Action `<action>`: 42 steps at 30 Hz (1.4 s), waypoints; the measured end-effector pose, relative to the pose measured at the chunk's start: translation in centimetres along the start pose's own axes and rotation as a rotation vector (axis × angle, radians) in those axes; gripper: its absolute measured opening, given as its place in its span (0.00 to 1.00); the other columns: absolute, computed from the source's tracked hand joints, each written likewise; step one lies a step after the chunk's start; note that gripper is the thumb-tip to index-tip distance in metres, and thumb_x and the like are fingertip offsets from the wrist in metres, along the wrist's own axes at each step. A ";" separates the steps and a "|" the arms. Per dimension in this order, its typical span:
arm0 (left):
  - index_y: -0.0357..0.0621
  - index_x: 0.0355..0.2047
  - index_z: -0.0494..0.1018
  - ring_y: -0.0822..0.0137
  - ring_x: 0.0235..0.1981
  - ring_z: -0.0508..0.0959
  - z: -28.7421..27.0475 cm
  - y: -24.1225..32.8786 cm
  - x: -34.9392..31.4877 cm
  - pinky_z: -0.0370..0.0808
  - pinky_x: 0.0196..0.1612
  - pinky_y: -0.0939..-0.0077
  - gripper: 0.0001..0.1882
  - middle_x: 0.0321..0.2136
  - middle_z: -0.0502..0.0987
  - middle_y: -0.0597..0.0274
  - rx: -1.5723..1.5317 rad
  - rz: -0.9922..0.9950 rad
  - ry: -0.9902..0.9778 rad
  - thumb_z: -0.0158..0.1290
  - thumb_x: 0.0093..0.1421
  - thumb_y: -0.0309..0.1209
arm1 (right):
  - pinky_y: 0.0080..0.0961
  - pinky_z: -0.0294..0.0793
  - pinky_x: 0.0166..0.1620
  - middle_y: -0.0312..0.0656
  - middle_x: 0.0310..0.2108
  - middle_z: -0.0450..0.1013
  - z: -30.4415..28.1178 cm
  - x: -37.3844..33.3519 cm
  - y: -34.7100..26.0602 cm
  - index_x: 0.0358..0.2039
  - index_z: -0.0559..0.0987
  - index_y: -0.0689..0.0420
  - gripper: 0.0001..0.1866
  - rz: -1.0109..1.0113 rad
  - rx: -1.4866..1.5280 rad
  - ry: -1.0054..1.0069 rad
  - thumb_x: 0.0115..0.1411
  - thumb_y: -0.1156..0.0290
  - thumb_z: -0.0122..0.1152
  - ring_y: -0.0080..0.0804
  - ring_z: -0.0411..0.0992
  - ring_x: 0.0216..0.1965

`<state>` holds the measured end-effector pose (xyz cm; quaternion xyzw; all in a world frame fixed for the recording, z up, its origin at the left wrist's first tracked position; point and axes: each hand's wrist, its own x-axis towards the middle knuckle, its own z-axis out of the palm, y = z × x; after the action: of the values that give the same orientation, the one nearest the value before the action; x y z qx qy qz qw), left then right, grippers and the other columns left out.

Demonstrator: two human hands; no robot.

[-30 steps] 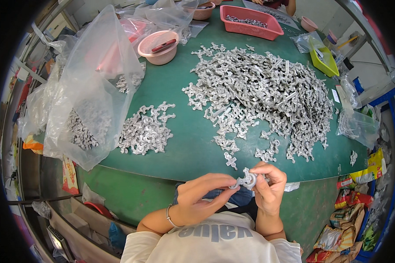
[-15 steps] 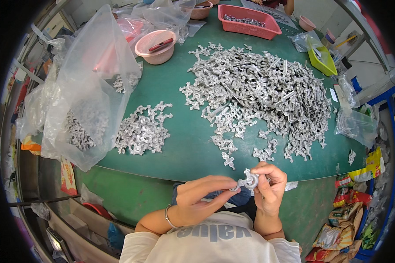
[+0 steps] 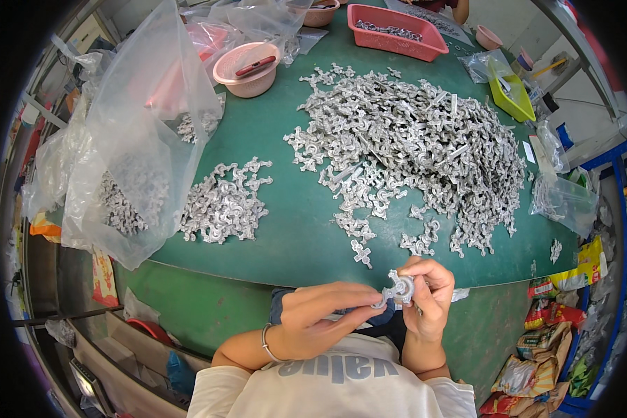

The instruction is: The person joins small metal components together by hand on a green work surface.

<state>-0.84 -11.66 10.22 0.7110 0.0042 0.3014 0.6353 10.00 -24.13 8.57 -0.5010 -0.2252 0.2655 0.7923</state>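
Between my two hands, just off the near table edge, is a small silver-grey metal casting (image 3: 398,287) with a rounded ring-like body and short arms. My left hand (image 3: 324,310) pinches its left end with thumb and fingertips. On the other side, my right hand (image 3: 428,296) grips it between thumb and bent fingers, covering part of it. Beyond my hands a large heap of similar castings (image 3: 411,139) spreads over the green table (image 3: 292,244). One loose cross-shaped casting (image 3: 361,253) lies close to the edge. To the left sits a smaller pile of castings (image 3: 226,205).
A clear plastic bag (image 3: 146,125) with castings inside stands at the left. Farther back are a pink bowl (image 3: 247,87) holding a red-handled tool, a pink basket (image 3: 397,42) of metal parts and a yellow-green tray (image 3: 512,97). Another person's arm (image 3: 460,10) shows at the far edge.
The casting has turned slightly between my fingers, with its ring-like side showing more. My hands stay nearly in place, and the piles look the same.
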 end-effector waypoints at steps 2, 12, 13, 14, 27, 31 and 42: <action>0.31 0.30 0.73 0.63 0.26 0.78 0.1 0.0 0.1 0.75 0.30 0.78 0.11 0.26 0.77 0.52 0.002 -0.022 0.047 0.56 0.44 0.16 | 0.14 0.53 0.19 0.40 0.19 0.65 0.0 0.1 0.1 0.26 0.71 0.66 0.12 -0.003 -0.002 -0.014 0.54 0.67 0.54 0.18 0.57 0.16; 0.28 0.30 0.70 0.66 0.26 0.78 0.2 -0.8 -0.2 0.76 0.29 0.80 0.06 0.25 0.76 0.50 -0.431 -0.373 0.111 0.52 0.51 0.18 | 0.12 0.50 0.15 0.38 0.17 0.60 0.4 0.1 0.1 0.25 0.65 0.62 0.12 0.041 0.134 -0.014 0.57 0.67 0.50 0.16 0.54 0.14; 0.29 0.30 0.70 0.66 0.25 0.78 -0.1 -1.0 0.0 0.76 0.28 0.80 0.06 0.25 0.76 0.50 -0.568 -0.535 0.099 0.51 0.52 0.19 | 0.12 0.50 0.14 0.38 0.17 0.60 0.4 0.1 0.1 0.24 0.65 0.62 0.12 0.065 0.149 0.003 0.57 0.67 0.50 0.16 0.54 0.14; 0.29 0.30 0.69 0.66 0.24 0.77 -0.2 -1.2 0.3 0.76 0.28 0.80 0.05 0.24 0.75 0.50 -0.704 -0.697 0.085 0.50 0.53 0.21 | 0.12 0.50 0.14 0.38 0.17 0.60 0.3 0.1 0.2 0.24 0.65 0.62 0.12 0.065 0.149 0.006 0.57 0.67 0.50 0.16 0.54 0.14; 0.31 0.31 0.69 0.67 0.24 0.77 -0.2 -1.7 0.2 0.76 0.29 0.78 0.07 0.25 0.75 0.51 -0.854 -0.790 0.091 0.47 0.56 0.25 | 0.11 0.53 0.17 0.36 0.21 0.62 0.2 0.4 0.1 0.32 0.65 0.62 0.07 0.212 0.313 0.025 0.58 0.72 0.48 0.15 0.56 0.16; 0.31 0.31 0.69 0.66 0.25 0.77 -0.3 -2.0 0.1 0.76 0.31 0.78 0.07 0.26 0.75 0.51 -0.937 -0.835 0.080 0.47 0.57 0.25 | 0.12 0.53 0.17 0.37 0.23 0.65 -0.3 0.3 0.4 0.36 0.65 0.63 0.09 0.216 0.357 -0.035 0.58 0.72 0.48 0.15 0.56 0.16; 0.32 0.29 0.73 0.64 0.29 0.77 0.9 -0.9 -0.3 0.75 0.32 0.77 0.11 0.28 0.75 0.52 0.124 0.018 0.043 0.56 0.41 0.13 | 0.13 0.54 0.18 0.40 0.27 0.68 0.1 -0.3 0.8 0.39 0.69 0.66 0.12 0.149 0.351 0.077 0.57 0.72 0.50 0.16 0.56 0.16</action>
<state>-0.30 -12.38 9.25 0.7423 0.0299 0.3216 0.5871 9.52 -23.98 7.90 -0.3801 -0.1072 0.3390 0.8539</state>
